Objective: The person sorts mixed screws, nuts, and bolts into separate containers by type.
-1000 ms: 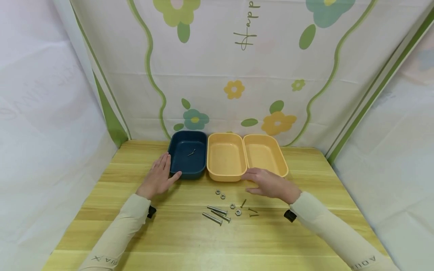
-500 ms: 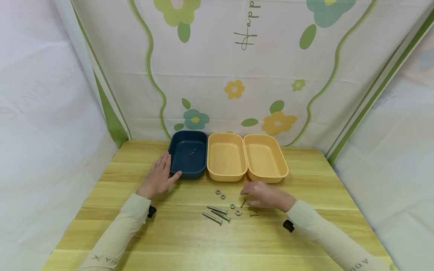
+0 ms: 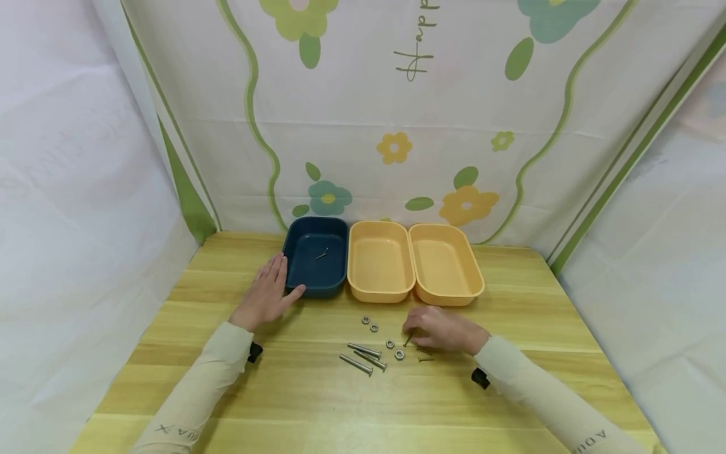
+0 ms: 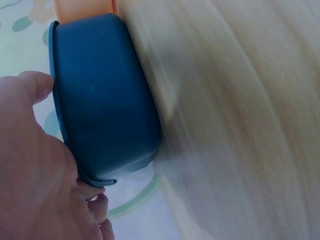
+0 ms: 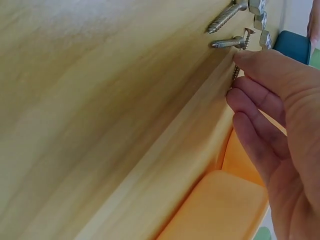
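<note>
My left hand [image 3: 265, 296] rests against the near left corner of the dark blue tray [image 3: 316, 292]. In the left wrist view its thumb touches the rim of the tray [image 4: 100, 95], with the other fingers bent below the corner. My right hand [image 3: 445, 329] is low over the table, its fingertips at a small screw [image 3: 407, 341]. The right wrist view has this screw [image 5: 247, 37] passing behind the thumb toward the bent fingers; whether they pinch it is unclear. Two more small screws [image 3: 425, 359] lie just beside that hand. A thin metal piece or two [image 3: 322, 253] lies inside the blue tray.
Two yellow trays, a middle one [image 3: 381, 297] and a right one [image 3: 450, 301], stand beside the blue tray along the back. Several nuts [image 3: 399, 355] and three long bolts [image 3: 356, 365] lie mid-table. A flowered cloth [image 3: 340, 145] hangs behind the table [image 3: 283, 403].
My right hand has moved from the front of the yellow trays down toward me to the small screw, its fingers drawing in around it. My left hand stays at the blue tray.
</note>
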A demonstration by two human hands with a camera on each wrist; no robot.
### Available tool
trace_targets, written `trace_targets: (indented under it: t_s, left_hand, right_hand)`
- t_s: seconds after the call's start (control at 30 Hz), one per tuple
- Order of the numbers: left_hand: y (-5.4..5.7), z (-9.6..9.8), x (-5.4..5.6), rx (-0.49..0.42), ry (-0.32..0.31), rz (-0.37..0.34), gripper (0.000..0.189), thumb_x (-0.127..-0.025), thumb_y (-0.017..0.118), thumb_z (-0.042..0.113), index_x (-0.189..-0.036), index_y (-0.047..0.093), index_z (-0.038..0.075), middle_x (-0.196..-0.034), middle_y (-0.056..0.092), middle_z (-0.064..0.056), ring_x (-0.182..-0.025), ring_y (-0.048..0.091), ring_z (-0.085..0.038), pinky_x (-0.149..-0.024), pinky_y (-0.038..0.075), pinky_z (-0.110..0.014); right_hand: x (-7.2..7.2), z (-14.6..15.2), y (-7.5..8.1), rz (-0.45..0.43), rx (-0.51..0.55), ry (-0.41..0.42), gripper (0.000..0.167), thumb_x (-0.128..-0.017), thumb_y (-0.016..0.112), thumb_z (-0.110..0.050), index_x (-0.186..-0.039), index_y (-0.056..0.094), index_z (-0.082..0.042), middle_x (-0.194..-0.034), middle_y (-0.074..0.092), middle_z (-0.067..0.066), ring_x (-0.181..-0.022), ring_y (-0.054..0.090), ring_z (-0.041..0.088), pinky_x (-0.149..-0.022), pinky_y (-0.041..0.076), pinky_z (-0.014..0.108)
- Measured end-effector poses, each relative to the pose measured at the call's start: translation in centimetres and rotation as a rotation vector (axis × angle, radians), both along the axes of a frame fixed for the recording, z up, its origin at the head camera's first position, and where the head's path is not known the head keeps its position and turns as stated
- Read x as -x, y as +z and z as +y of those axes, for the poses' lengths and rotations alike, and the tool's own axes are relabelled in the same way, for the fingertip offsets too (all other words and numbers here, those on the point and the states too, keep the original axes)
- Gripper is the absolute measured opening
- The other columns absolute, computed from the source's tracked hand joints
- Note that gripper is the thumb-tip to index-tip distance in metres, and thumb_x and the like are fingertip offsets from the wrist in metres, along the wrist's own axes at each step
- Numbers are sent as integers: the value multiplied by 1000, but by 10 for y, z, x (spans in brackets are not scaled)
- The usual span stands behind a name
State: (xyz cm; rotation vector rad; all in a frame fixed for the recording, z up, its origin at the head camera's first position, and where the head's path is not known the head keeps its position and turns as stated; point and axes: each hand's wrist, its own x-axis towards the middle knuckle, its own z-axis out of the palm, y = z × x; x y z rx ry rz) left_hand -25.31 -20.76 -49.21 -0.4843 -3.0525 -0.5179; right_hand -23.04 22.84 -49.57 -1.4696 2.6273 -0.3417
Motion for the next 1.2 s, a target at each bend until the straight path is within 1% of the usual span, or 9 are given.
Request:
trace_targets:
  t_s: [0.1,0.23,0.3,0.4,0.53,0.77,0.87,1.03,1.2]
  left_hand:
    - [1,0,0,11,-1,4,93,-110,43,55,-164,11,-13,-175,6,-30,-163,9,-48,-132,13,-63]
    - [2,0,-1,20,1,11,92,-110,44,55,-163,12,-14,-174,8,-31,-163,10,-49,-132,14,-63]
    - [3,0,-1,21,1,15,92,-110,44,54,-163,13,-14,-174,8,-32,-162,11,-50,-132,14,-64]
    - [3,0,-2,29,0,18,92,-110,43,55,-163,13,-15,-174,9,-32,-162,11,-50,-132,14,-63]
    - [4,0,-3,27,-4,13,93,-110,43,55,-163,12,-14,-174,7,-32,-163,10,-50,-132,13,-63]
    - [4,1,-4,11,-5,8,92,-110,44,55,-163,12,-14,-174,7,-31,-163,9,-50,-132,13,-64]
    - [4,0,-4,10,-4,8,92,-110,44,55,-163,12,-14,-174,7,-31,-163,9,-50,-132,13,-64]
    - [4,1,-4,21,-1,13,92,-110,44,55,-163,13,-14,-174,9,-31,-162,10,-50,-132,14,-64]
    - [4,1,-4,24,-1,19,92,-110,44,55,-163,13,-13,-174,9,-31,-163,11,-49,-132,14,-64]
  right_hand:
    - [0,0,0,-13,-6,5,12,-94,78,-12,-105,80,-16,-103,75,-6,-95,66,2,-86,59,19]
    - [-1,-4,-2,-8,-13,-7,11,-91,76,-9,-98,79,-17,-94,73,-8,-85,59,-2,-76,55,14]
    - [-1,-6,-4,-3,4,-19,11,-86,76,-7,-93,76,-16,-89,69,-8,-80,56,-2,-71,52,13]
    - [-2,-7,-6,35,50,-30,14,-79,75,-7,-84,69,-18,-81,61,-10,-74,50,-2,-66,46,13]
    - [-1,-5,-4,75,110,-37,17,-75,73,-6,-78,62,-18,-76,57,-9,-71,47,-2,-62,41,12]
    - [2,1,18,141,122,-51,13,-78,73,-6,-83,66,-16,-80,59,-10,-72,47,-2,-62,42,13]
    - [3,3,29,182,131,-32,13,-80,73,-5,-83,67,-15,-79,59,-9,-71,47,-1,-61,42,13]
    - [5,2,45,235,147,4,14,-78,74,-3,-82,68,-15,-78,62,-7,-70,49,-2,-61,45,13]
    - [11,-2,60,259,147,20,15,-77,73,-2,-80,67,-15,-76,61,-7,-70,48,-1,-61,44,13]
